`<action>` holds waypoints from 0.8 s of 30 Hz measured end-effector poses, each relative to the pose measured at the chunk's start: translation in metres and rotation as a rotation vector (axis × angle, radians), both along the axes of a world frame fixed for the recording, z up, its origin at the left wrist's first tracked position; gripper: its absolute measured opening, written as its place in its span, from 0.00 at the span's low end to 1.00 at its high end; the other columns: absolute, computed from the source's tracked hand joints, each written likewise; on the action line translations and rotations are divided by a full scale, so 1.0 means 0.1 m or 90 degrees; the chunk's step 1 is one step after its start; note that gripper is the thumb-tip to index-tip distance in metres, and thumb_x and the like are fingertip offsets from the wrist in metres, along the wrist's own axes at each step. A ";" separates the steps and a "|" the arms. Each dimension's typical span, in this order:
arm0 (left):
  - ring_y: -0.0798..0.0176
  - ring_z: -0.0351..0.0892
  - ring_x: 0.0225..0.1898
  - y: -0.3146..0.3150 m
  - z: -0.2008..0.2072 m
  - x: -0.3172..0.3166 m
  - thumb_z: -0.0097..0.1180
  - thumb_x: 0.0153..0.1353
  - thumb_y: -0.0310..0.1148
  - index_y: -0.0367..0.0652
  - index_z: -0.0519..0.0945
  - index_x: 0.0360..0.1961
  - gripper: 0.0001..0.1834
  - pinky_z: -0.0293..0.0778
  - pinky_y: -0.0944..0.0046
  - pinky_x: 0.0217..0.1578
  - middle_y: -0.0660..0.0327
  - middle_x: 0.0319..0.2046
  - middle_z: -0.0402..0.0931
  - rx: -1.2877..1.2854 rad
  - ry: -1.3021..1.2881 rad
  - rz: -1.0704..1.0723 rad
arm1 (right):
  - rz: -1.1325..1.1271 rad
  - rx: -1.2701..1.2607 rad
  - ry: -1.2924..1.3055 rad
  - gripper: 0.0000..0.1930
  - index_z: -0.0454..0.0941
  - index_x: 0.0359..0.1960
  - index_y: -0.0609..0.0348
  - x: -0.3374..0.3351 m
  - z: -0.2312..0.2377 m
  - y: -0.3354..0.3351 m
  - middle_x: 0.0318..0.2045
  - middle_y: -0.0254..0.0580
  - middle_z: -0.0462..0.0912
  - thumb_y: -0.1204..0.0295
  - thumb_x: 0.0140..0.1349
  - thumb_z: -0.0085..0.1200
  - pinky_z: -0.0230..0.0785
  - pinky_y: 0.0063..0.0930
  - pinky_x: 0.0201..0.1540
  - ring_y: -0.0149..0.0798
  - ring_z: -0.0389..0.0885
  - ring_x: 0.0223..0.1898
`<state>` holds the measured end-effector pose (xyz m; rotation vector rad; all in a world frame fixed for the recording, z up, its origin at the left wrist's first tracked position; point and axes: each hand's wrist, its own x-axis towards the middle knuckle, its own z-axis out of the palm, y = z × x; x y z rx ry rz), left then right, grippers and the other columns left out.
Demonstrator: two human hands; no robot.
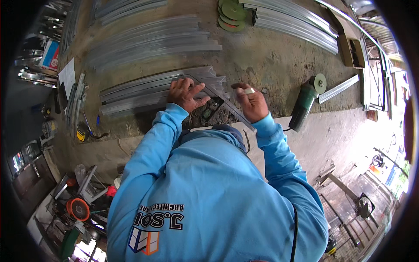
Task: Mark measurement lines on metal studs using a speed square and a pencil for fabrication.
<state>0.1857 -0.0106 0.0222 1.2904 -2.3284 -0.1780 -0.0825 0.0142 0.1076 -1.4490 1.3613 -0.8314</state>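
My left hand (187,94) presses on a row of silver metal profiles (139,89), its fingers bent over the upper end of a combination square and its thumb pointing at the tool's head. The combination square (238,114) lies slantwise over the profile ends, its blade running down to the right past the table edge. Just right of the blade, my right hand (253,105) is closed, thumb and forefinger pinched near the profile ends. A small pale piece (249,91) shows at its fingers; what the pinch holds I cannot make out.
A green angle grinder (304,105) lies to the right beside a short profile (338,89). More profiles (152,41) and green cutting discs (232,15) lie farther back on the worktable (262,56). A yellow tape measure (82,132) rests at the left edge.
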 end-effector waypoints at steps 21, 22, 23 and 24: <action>0.55 0.73 0.40 0.01 -0.01 0.01 0.75 0.42 0.54 0.60 0.83 0.45 0.28 0.68 0.47 0.42 0.64 0.36 0.69 0.001 0.036 -0.008 | 0.014 -0.052 0.101 0.09 0.79 0.39 0.59 0.09 -0.17 -0.13 0.28 0.52 0.83 0.66 0.69 0.56 0.74 0.39 0.36 0.54 0.83 0.31; 0.55 0.73 0.40 0.01 -0.01 0.01 0.75 0.42 0.54 0.60 0.83 0.45 0.28 0.68 0.47 0.42 0.64 0.36 0.69 0.003 0.036 -0.014 | 0.007 -0.035 0.101 0.10 0.78 0.38 0.61 0.04 -0.15 -0.10 0.26 0.52 0.81 0.65 0.69 0.55 0.74 0.41 0.36 0.55 0.82 0.31; 0.55 0.73 0.40 0.01 -0.02 0.01 0.75 0.43 0.54 0.60 0.83 0.45 0.28 0.68 0.47 0.42 0.63 0.36 0.69 0.010 0.041 -0.016 | 0.001 -0.033 0.102 0.10 0.78 0.38 0.61 -0.05 -0.20 -0.07 0.26 0.52 0.81 0.65 0.69 0.55 0.74 0.41 0.36 0.55 0.82 0.31; 0.54 0.72 0.40 0.01 -0.02 0.02 0.74 0.44 0.54 0.60 0.83 0.46 0.28 0.68 0.47 0.42 0.63 0.36 0.69 0.017 0.046 -0.017 | 0.026 -0.083 0.178 0.11 0.77 0.37 0.61 -0.16 -0.30 -0.02 0.26 0.53 0.79 0.65 0.70 0.53 0.73 0.43 0.37 0.56 0.79 0.32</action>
